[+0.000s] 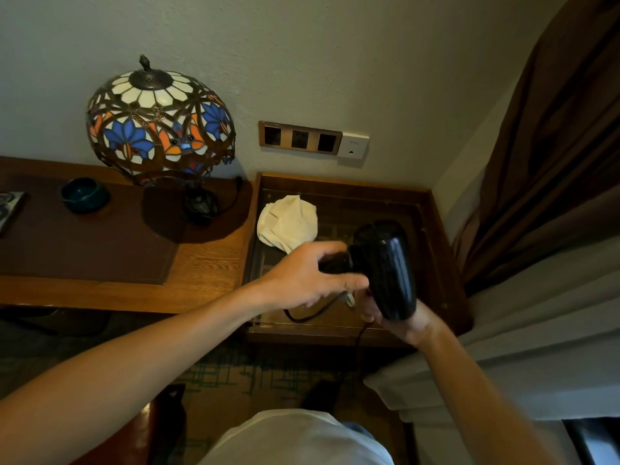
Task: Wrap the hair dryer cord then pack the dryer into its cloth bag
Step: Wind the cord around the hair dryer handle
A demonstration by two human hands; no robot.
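The left hand (303,280) covers the hair dryer (385,270) handle, so the grip underneath can't be made out. The right hand (399,322) sits mostly behind the dryer's barrel, fingers barely showing. The cord (307,315) slips under the left hand, then drops below the bench (446,250) edge into shadow. The cloth bag (287,223) lies crumpled, its opening impossible to pick out.

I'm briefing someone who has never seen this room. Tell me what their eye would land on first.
First, the stained-glass lamp glowing with blue and orange flowers on the wooden desk at left. Next, the black hair dryer held above the glass-topped side table, the right hand under its barrel and the left hand on its handle. Behind them, a crumpled cream cloth bag lies on that table.
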